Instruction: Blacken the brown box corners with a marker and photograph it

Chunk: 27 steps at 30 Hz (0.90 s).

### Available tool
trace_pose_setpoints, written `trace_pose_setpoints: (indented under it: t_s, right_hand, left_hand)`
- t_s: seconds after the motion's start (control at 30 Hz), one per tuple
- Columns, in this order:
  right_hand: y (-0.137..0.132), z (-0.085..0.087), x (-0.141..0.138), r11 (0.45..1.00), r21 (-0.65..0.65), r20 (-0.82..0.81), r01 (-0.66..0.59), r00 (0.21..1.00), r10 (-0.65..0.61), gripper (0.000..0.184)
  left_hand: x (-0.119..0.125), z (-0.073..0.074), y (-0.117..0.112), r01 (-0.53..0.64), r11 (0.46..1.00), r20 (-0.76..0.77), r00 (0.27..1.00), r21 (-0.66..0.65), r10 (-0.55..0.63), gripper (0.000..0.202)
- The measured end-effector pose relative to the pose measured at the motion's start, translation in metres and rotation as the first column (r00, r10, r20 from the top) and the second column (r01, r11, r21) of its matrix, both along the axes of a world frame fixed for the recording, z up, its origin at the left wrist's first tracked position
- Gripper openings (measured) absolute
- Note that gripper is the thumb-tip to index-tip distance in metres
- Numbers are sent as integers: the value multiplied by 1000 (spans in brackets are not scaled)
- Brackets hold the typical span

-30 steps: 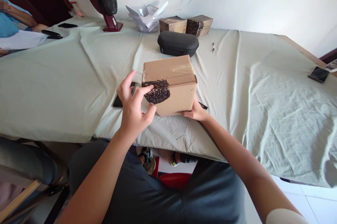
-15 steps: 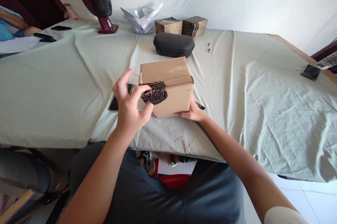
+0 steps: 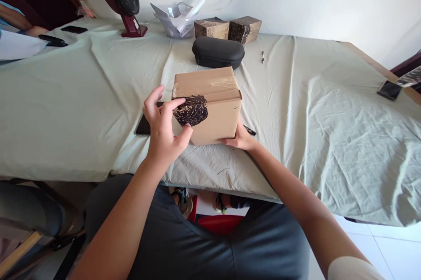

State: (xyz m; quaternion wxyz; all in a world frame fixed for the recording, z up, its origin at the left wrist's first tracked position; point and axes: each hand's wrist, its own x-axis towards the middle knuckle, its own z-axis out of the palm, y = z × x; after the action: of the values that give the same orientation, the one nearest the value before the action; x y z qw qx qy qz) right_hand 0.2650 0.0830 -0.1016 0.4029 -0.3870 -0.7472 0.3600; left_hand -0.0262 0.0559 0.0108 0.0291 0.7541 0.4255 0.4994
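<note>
A brown cardboard box [image 3: 219, 115] is tilted over the cloth-covered table in front of me, with a scribbled black patch on the left of its near side. My right hand [image 3: 241, 137] grips its lower right corner, thumb on the near face and the other fingers hidden behind. At the box's left, my left hand [image 3: 166, 124] has its fingers spread and curved; the index fingertip is at the black patch, though I cannot tell whether it touches. Behind that hand lies a dark phone [image 3: 142, 126]. A black pen [image 3: 250, 130] shows partly beside my right hand.
Beyond the box sits a black zip case [image 3: 218, 52]. Two scribbled cardboard boxes [image 3: 212, 29], a clear plastic basket [image 3: 177, 26] and a red fan [image 3: 133, 26] stand near the wall. A small marker [image 3: 262, 56] and a phone [image 3: 389, 90] lie rightward. Another person's arm [image 3: 16, 18] rests far left.
The box and my left hand have shifted very slightly, and the whole view has tipped a little. My right hand keeps its grip on the lower corner.
</note>
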Motion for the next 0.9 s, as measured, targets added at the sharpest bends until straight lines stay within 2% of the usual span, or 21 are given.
trace_pose_setpoints:
  t_s: [0.07,0.13,0.23,0.3,0.37,0.43,0.5,0.57,0.6,0.67,0.77,0.9]
  right_hand:
    - [-2,4,-2,1000,-10,-39,11,999,-12,148]
    - [-7,9,-4,998,-55,-85,10,996,-14,142]
    - [-16,17,-7,987,-147,-171,-58,985,32,120]
    - [-19,21,-6,982,-159,-197,-106,978,74,104]
    - [-18,24,-2,988,-117,-171,-100,982,79,90]
    - [-13,25,3,999,-39,-62,17,998,-19,79]
    - [-7,26,9,968,66,151,244,956,-251,64]
    - [-2,24,14,888,165,390,430,798,-459,47]
    - [0,23,16,861,191,487,471,717,-500,40]
    - [3,22,19,858,191,610,477,627,-484,29]
    - [2,27,17,879,141,660,455,619,-426,28]
    - [-2,40,11,840,47,657,541,617,-434,30]
  left_hand:
    - [-3,-6,4,35,998,19,999,-45,-34,65]
    - [-5,-14,12,110,986,120,988,-125,-95,86]
    - [-8,-27,24,282,920,316,929,-272,-191,110]
    - [-8,-33,31,359,873,407,889,-330,-211,112]
    - [-8,-36,36,380,846,481,859,-374,-174,110]
    - [-8,-37,38,388,824,543,831,-413,-120,107]
    - [-8,-39,39,393,816,579,810,-424,-90,104]
    - [-7,-40,40,384,826,578,811,-413,-88,100]
    - [-7,-41,40,377,833,569,817,-406,-92,98]
    - [-6,-43,40,368,840,552,828,-399,-100,97]
    - [-5,-43,41,359,845,543,833,-395,-100,98]
    - [-4,-42,42,358,847,526,843,-392,-112,99]
